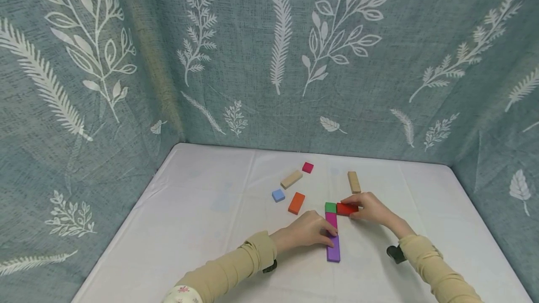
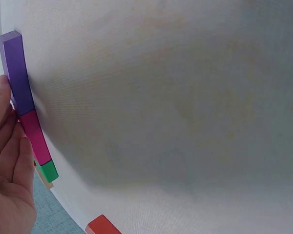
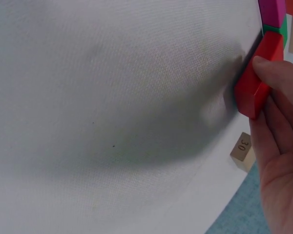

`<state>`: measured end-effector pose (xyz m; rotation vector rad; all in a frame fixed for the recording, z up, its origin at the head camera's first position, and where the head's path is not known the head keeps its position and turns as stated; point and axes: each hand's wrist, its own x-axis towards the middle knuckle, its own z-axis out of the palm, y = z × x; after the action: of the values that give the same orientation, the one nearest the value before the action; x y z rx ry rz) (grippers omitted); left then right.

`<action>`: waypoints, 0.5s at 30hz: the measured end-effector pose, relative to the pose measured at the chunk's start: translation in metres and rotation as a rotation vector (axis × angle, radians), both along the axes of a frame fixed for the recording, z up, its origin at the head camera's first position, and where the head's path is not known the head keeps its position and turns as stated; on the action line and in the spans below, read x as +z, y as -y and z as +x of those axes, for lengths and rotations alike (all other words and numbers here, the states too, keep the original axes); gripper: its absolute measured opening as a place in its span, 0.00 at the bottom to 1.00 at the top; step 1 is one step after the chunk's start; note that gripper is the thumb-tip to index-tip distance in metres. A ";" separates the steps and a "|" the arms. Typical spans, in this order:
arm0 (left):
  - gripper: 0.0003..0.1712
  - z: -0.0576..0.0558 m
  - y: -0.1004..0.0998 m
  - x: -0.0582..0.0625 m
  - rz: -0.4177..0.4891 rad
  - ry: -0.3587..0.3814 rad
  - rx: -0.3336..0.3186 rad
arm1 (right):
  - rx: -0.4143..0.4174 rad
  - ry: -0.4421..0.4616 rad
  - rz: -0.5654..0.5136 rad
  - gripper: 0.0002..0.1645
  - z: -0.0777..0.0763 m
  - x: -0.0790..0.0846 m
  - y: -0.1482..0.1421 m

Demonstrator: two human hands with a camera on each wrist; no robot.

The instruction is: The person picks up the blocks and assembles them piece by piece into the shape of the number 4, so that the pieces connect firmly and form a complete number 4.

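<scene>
A purple block (image 1: 333, 251), a magenta block (image 1: 331, 219) and a green block (image 1: 330, 207) lie end to end in a row. My left hand (image 1: 308, 231) pinches the purple block near its joint with the magenta one, the thumb against its side in the left wrist view. My right hand (image 1: 370, 208) holds a red block (image 3: 261, 73) between thumb and fingers. One end of this red block meets the green block, so it lies crosswise to the row. The left fingertips are partly hidden behind the blocks in the left wrist view.
Left of the row lie an orange block (image 1: 296, 203) and a small blue block (image 1: 278, 195). Farther back are a plain wooden block (image 1: 291, 179), a small crimson block (image 1: 308, 167) and another wooden block (image 1: 354, 182), marked 30. Patterned curtains (image 1: 261, 60) surround the white table (image 1: 210, 191).
</scene>
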<state>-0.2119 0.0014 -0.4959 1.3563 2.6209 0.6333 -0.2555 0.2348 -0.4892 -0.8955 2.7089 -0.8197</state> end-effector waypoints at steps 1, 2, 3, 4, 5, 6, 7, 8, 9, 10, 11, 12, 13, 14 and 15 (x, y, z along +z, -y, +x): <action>0.14 0.000 0.000 0.000 0.000 0.005 0.001 | 0.002 -0.004 0.001 0.21 0.000 0.000 0.000; 0.14 0.000 0.000 0.000 0.000 0.006 0.000 | 0.002 -0.007 0.003 0.21 0.000 0.000 0.000; 0.14 0.000 0.000 0.000 0.001 0.008 0.000 | 0.001 -0.007 0.003 0.21 0.000 -0.001 0.000; 0.14 0.000 0.000 0.000 0.001 0.010 -0.002 | 0.000 -0.008 0.005 0.21 0.001 -0.001 0.000; 0.14 0.000 0.000 0.000 0.002 0.012 -0.003 | 0.004 -0.012 0.006 0.21 0.001 -0.001 0.001; 0.14 0.000 0.001 0.000 0.001 0.013 -0.003 | 0.003 -0.011 0.008 0.21 0.001 -0.001 0.001; 0.14 0.000 0.001 0.000 0.001 0.016 -0.003 | 0.000 -0.009 0.011 0.21 0.001 -0.001 0.001; 0.14 0.000 0.001 0.000 0.002 0.017 -0.004 | -0.004 -0.004 0.012 0.21 0.001 0.000 0.002; 0.15 0.000 0.001 0.000 0.001 0.017 -0.004 | -0.006 -0.001 0.011 0.21 0.001 0.000 0.002; 0.15 0.000 0.001 0.000 0.001 0.018 -0.004 | -0.010 0.002 0.011 0.21 0.001 0.000 0.002; 0.15 0.000 0.001 -0.001 0.001 0.018 -0.004 | -0.011 0.002 0.011 0.21 0.002 0.000 0.003; 0.15 0.000 0.001 -0.001 0.000 0.016 -0.003 | -0.012 0.002 0.011 0.21 0.002 0.000 0.003; 0.15 0.000 0.001 -0.001 -0.001 0.013 -0.003 | -0.009 -0.002 0.011 0.21 0.002 0.000 0.003; 0.15 0.000 0.002 -0.002 -0.001 0.006 -0.005 | -0.005 -0.007 0.012 0.21 0.002 -0.001 0.003; 0.15 0.000 0.002 -0.002 0.000 0.003 -0.006 | -0.007 -0.007 0.012 0.21 0.002 -0.001 0.003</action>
<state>-0.2122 -0.0002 -0.4979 1.3616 2.6130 0.6342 -0.2536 0.2315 -0.4903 -0.8891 2.7217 -0.8023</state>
